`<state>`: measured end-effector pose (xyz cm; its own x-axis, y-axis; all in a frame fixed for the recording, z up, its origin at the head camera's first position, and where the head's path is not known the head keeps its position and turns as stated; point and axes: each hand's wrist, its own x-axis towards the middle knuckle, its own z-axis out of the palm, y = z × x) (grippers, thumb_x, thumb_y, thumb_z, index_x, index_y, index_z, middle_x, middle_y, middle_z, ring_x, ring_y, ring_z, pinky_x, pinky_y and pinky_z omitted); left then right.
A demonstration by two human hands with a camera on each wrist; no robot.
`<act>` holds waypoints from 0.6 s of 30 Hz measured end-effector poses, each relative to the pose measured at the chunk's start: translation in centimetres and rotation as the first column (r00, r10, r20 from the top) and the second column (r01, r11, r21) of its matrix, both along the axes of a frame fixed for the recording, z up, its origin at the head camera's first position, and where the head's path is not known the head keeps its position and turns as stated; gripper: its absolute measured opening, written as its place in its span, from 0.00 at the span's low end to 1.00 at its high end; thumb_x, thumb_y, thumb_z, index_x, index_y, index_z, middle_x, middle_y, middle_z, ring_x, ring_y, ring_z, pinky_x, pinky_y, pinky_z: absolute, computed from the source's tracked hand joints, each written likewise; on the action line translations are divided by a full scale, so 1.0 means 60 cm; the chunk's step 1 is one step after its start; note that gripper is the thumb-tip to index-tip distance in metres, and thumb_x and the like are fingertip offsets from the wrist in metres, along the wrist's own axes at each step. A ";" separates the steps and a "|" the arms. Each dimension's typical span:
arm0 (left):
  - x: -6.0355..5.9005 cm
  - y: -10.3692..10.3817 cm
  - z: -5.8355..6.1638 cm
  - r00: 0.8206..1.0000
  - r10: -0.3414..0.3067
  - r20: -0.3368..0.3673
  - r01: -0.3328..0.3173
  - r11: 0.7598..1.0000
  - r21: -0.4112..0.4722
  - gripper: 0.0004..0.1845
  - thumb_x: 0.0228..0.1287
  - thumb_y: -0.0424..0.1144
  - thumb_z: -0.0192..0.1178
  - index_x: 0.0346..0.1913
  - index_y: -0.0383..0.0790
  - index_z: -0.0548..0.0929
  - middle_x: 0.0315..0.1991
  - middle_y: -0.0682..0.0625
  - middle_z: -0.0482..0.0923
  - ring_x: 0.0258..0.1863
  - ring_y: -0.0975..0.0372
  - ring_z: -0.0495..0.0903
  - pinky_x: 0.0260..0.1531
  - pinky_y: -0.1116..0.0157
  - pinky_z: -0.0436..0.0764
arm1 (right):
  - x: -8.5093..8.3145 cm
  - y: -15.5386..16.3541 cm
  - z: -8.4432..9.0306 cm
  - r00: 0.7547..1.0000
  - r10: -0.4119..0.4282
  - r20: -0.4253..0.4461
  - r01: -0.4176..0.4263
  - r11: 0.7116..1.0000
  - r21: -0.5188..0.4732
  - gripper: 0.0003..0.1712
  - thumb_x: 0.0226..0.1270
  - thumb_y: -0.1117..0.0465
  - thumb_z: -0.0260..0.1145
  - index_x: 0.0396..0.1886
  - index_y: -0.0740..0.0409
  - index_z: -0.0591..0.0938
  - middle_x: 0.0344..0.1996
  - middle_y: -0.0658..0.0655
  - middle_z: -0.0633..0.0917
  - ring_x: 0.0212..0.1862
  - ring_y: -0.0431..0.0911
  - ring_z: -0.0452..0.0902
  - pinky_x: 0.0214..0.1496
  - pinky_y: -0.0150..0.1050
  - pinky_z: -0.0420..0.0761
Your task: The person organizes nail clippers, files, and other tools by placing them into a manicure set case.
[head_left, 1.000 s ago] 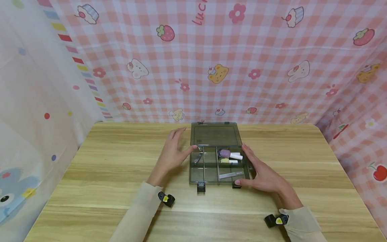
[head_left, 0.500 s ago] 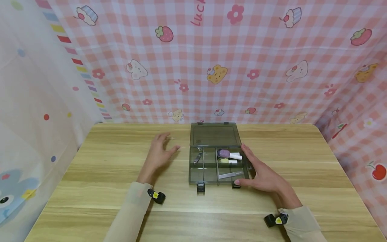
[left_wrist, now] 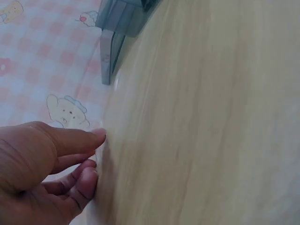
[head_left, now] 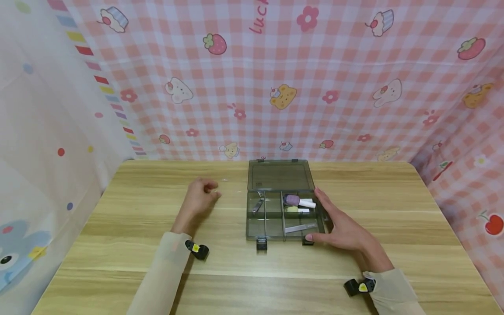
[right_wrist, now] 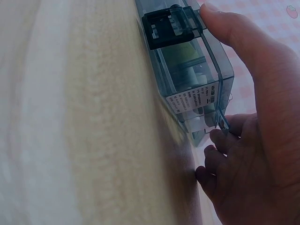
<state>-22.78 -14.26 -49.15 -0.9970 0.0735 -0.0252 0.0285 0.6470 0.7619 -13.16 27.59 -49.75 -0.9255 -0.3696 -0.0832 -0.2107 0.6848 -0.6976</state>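
A smoky clear compartment box [head_left: 256, 227] lies open on the wooden table [head_left: 138, 245], its lid [head_left: 280, 175] flat behind it. Inside are a metal tool [head_left: 257, 205], a purple-capped item [head_left: 292, 200], a white tube [head_left: 308, 204] and a flat metal strip [head_left: 300, 228]. My right hand [head_left: 334, 222] rests against the box's right wall, thumb by the front right latch [head_left: 307, 242]; the right wrist view shows the same hand [right_wrist: 253, 140] at the box [right_wrist: 187, 70]. My left hand [head_left: 201, 194] sits on the table left of the box, fingers curled and holding nothing, as the left wrist view [left_wrist: 56, 168] confirms.
A tiny clear speck [head_left: 225, 179] lies on the table just beyond the left hand. Pink checked cloth [head_left: 315, 87] walls the table at the back and right, a pale printed curtain [head_left: 47, 131] at the left. Black wrist cameras [head_left: 197, 250] sit on both sleeves.
My left hand has pulled away from the box's left edge to the left and curled its fingers. The right hand and the box have stayed put.
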 end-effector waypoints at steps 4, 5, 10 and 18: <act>-0.004 0.002 0.001 0.999 0.032 0.001 -0.032 0.999 -0.008 0.09 0.64 0.32 0.69 0.45 0.32 0.87 0.41 0.41 0.80 0.40 0.55 0.76 0.39 0.64 0.76 | 0.001 0.001 0.000 1.000 -0.002 0.002 0.002 1.000 -0.002 0.73 0.53 0.31 0.76 0.85 0.38 0.37 0.85 0.55 0.41 0.82 0.65 0.46 0.76 0.70 0.58; -0.005 0.002 0.002 0.999 0.037 0.002 -0.037 0.999 -0.014 0.08 0.64 0.32 0.69 0.44 0.32 0.87 0.40 0.42 0.80 0.38 0.56 0.76 0.38 0.65 0.76 | 0.001 0.001 0.000 1.000 -0.003 0.002 0.003 1.000 -0.001 0.73 0.53 0.30 0.76 0.85 0.38 0.37 0.85 0.54 0.40 0.82 0.65 0.46 0.76 0.70 0.58; -0.005 0.005 0.005 0.999 0.040 -0.010 -0.040 0.997 -0.067 0.06 0.64 0.32 0.69 0.40 0.31 0.86 0.35 0.42 0.82 0.34 0.57 0.77 0.34 0.67 0.76 | 0.001 0.001 -0.002 1.000 -0.006 0.000 0.006 1.000 0.000 0.73 0.53 0.30 0.76 0.85 0.38 0.37 0.85 0.53 0.40 0.82 0.65 0.46 0.76 0.70 0.59; -0.003 0.006 0.010 0.998 0.056 -0.021 -0.058 0.993 -0.105 0.05 0.62 0.29 0.64 0.38 0.29 0.86 0.32 0.42 0.83 0.32 0.58 0.79 0.33 0.68 0.77 | 0.001 0.001 0.000 1.000 0.001 -0.005 -0.001 1.000 0.002 0.74 0.52 0.29 0.76 0.85 0.38 0.37 0.85 0.53 0.41 0.82 0.64 0.46 0.76 0.69 0.59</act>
<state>-22.98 -13.90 -48.53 -0.9998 0.0148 -0.0113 0.0029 0.7245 0.6892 -13.12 27.66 -49.75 -0.9255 -0.3703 -0.0794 -0.2147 0.6857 -0.6955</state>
